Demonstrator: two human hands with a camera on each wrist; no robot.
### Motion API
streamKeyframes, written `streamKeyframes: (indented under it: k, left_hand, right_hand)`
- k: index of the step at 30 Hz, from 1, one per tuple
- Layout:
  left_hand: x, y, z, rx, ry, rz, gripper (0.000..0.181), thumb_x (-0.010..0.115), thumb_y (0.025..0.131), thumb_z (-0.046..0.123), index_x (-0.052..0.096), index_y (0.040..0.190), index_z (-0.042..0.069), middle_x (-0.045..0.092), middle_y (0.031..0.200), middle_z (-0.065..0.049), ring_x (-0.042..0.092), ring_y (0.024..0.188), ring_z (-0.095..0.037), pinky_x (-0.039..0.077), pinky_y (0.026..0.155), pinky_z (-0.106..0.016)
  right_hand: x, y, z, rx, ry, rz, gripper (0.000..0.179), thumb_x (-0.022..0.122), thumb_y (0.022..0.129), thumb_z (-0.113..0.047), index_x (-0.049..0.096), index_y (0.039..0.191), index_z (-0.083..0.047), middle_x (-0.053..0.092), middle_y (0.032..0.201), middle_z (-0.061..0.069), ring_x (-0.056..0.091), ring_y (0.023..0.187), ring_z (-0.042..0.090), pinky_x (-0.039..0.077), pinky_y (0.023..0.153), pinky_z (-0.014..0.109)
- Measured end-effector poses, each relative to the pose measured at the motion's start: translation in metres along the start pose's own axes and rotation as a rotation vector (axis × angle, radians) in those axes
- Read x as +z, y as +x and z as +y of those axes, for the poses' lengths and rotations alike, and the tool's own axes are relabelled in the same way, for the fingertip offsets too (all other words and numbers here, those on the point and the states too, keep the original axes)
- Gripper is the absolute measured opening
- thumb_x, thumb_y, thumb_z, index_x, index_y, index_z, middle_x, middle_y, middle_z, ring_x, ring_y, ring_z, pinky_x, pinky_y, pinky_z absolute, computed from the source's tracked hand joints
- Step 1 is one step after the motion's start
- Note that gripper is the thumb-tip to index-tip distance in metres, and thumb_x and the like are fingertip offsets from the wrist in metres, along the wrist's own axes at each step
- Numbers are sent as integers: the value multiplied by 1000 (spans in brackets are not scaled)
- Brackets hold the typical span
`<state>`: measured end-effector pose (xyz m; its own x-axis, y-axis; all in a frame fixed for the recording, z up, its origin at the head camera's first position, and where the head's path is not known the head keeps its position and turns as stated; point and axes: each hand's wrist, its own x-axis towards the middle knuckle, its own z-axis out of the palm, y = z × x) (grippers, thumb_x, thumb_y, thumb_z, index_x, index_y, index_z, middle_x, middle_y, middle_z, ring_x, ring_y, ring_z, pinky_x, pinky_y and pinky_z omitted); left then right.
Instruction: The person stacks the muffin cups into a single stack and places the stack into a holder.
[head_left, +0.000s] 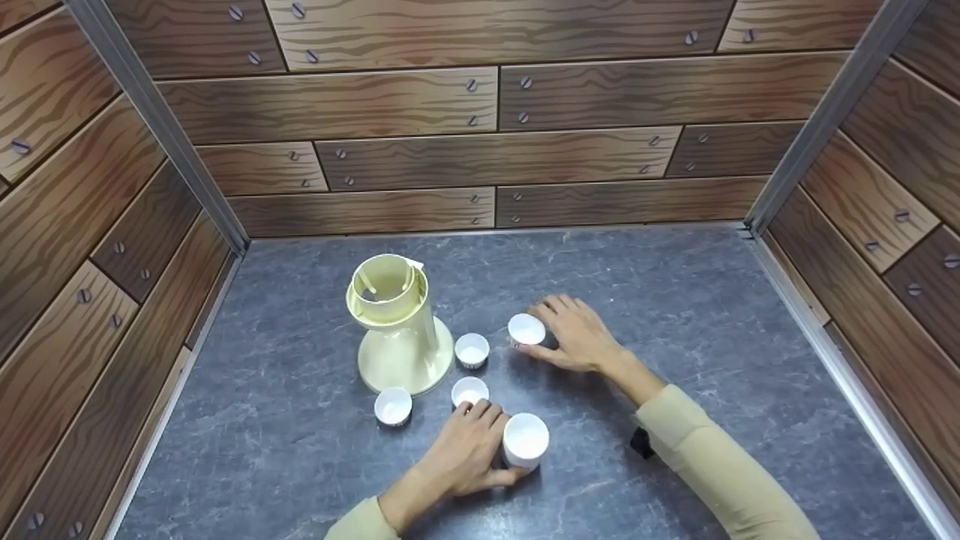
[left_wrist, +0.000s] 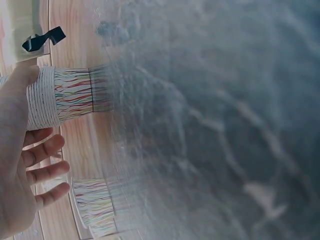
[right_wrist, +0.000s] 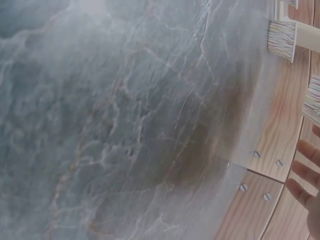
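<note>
Left hand [head_left: 463,454]: you hold the stack [head_left: 526,441]
Right hand [head_left: 576,336]: you pinch a cup [head_left: 526,330]
Loose cups [head_left: 472,350]: three stand apart
Stack: seemingly not yet split

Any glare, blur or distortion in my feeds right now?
Head view: mostly crisp, glare on the tabletop near the bottom edge; left wrist: hazy tabletop, faintly mirroring the patterned cup stack; right wrist: tabletop soft, pale bright patch at top, its edge looking bowed.

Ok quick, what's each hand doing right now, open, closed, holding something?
Left hand: closed, holding the tall stack of streak-patterned white paper cups.
Right hand: closed, pinching a single round white paper cup.
</note>
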<state>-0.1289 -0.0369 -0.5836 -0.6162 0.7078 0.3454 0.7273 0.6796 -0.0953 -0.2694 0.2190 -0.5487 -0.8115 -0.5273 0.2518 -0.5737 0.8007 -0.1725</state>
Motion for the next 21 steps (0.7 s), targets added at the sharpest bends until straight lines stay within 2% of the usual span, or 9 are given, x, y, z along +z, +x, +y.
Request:
streamKeyframes:
  k: [7,17,21]
  left_hand:
    - [0,0,0,1,6,9,66,65,82,79,63,112,20,66,103,4,60,99,-16,47,82,-33]
    - [-1,0,0,-6,-7,-17,67,65,83,79,63,114,19,66,104,4,61,101,-16,47,83,-33]
    - [-1,0,0,-2,11,-8,68,65,83,80,64,113,19,66,104,4,61,101,-16,47,83,-33]
  right_hand:
    - [-6,-8,-1,-20,15,50,70,64,93,-69,65,135,-13,66,127,11,62,120,32,53,102,52]
    - [-15,-21,-6,-55,49,127,62,69,91,-64,66,129,-16,67,122,8,63,117,29,53,100,49]
    - [-20,-26,-8,-79,53,153,61,71,90,-63,66,128,-16,67,122,7,63,117,28,53,100,48]
